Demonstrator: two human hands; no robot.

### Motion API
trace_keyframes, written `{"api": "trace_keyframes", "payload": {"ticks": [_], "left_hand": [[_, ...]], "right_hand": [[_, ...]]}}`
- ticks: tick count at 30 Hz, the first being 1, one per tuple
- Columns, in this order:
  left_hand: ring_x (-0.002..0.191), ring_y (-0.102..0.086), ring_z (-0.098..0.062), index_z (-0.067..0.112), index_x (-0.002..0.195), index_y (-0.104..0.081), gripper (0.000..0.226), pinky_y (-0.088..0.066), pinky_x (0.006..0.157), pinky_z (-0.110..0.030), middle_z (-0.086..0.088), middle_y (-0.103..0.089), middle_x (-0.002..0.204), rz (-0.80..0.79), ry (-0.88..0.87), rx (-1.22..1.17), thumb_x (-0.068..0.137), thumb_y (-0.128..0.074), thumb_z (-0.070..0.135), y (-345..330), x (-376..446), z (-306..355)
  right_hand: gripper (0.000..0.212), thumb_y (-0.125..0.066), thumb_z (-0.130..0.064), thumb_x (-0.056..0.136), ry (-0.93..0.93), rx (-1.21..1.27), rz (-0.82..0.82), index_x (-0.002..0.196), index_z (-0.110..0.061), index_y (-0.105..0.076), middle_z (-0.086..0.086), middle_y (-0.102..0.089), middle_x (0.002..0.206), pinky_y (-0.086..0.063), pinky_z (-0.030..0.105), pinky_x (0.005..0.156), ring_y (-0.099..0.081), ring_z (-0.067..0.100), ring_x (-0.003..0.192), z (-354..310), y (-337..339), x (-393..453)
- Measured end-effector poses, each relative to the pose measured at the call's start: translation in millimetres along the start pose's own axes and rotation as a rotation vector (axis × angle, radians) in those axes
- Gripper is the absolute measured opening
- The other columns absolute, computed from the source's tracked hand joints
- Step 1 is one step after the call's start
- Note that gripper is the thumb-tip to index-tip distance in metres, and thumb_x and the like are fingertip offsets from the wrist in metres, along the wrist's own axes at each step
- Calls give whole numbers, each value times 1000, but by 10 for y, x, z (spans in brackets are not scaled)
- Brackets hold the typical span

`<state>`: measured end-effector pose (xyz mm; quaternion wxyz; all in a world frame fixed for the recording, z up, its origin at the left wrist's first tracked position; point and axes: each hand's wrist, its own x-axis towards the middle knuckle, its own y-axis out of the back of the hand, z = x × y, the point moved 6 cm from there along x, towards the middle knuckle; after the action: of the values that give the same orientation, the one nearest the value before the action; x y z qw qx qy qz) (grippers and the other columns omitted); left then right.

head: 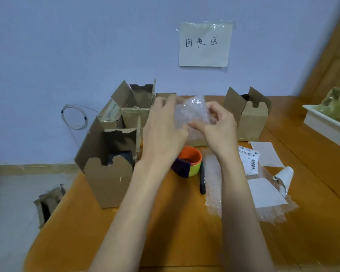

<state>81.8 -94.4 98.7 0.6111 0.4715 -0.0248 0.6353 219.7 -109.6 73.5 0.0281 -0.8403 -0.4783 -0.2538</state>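
Observation:
A crumpled piece of clear bubble wrap (192,112) is held up above the wooden table (165,232), between both hands. My left hand (163,130) grips its left side with the fingers curled over the top edge. My right hand (218,124) pinches its right side and lower edge. Just below the hands an orange, purple and yellow mug (188,161) stands on the table. What the wrap encloses, if anything, cannot be seen.
Open cardboard boxes stand at the left front (108,173), left back (130,107) and right back (249,116). A black pen (202,181), a bubble wrap sheet (263,211), white papers (265,191) and a barcode label (248,158) lie right of the mug. A white tray (326,126) sits far right.

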Motion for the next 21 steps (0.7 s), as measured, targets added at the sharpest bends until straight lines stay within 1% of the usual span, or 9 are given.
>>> {"api": "trace_keyframes", "payload": {"ticks": [2,5,7,9,11,14,16,19,21], "left_hand": [[107,-50,-21,20,111,-61,35,-38,83,-24,-1,-49,111,137,-14,72,77,-66,11,433,130,-23],[96,-48,-21,23,100,-67,24,-38,75,-29,0,-48,100,208,86,232,77,-68,17,1009,295,-199],[81,-51,-20,24,91,-66,21,-35,62,-29,2,-52,85,104,233,243,74,-72,14,1234,390,-448],[74,-55,-21,22,85,-62,22,-37,56,-25,-2,-62,82,-91,383,280,72,-77,12,1298,413,-747],[72,-57,-18,21,85,-62,22,-41,59,-25,-6,-68,88,-290,477,363,72,-81,18,1268,374,-998],[74,-64,-10,16,95,-63,25,-42,64,-25,2,-71,79,-528,506,432,78,-78,29,1113,330,-1160],[80,-68,-13,11,95,-62,24,-42,63,-22,-1,-74,82,-585,514,422,85,-71,30,995,339,-1216],[79,-63,-15,9,93,-65,27,-44,65,-25,-4,-73,85,-566,482,496,82,-73,32,883,432,-1339],[86,-59,-21,12,101,-67,34,-46,71,-30,-5,-68,98,-537,436,557,76,-79,32,839,492,-1416]], "right_hand": [[30,-76,-11,67,117,13,-19,71,-25,-50,-17,-51,66,-41,25,67,-48,4,67,-352,-210,83],[30,-76,-16,68,222,-8,-107,75,-25,-49,-12,-51,70,-41,29,65,-48,11,69,-720,-647,157],[29,-76,-18,70,257,-132,-196,78,-24,-49,-9,-55,76,-41,30,64,-51,15,72,-830,-963,174],[25,-75,-18,71,283,-320,-308,80,-23,-52,-8,-59,80,-40,30,62,-54,16,77,-820,-1266,170],[19,-71,-15,72,267,-499,-393,86,-20,-60,-5,-64,88,-40,31,66,-57,21,84,-733,-1501,151],[13,-64,-9,78,199,-675,-448,88,-18,-62,-1,-63,95,-38,31,70,-54,25,87,-633,-1708,143],[14,-64,-10,81,193,-765,-461,79,-18,-52,0,-57,90,-39,32,70,-52,25,84,-647,-1776,145],[36,-67,-9,80,136,-799,-524,64,-19,-37,2,-53,86,-38,33,69,-49,26,81,-605,-1873,151],[28,-64,-11,83,95,-781,-568,66,-18,-43,5,-54,90,-38,32,70,-51,27,84,-559,-1919,112]]}}
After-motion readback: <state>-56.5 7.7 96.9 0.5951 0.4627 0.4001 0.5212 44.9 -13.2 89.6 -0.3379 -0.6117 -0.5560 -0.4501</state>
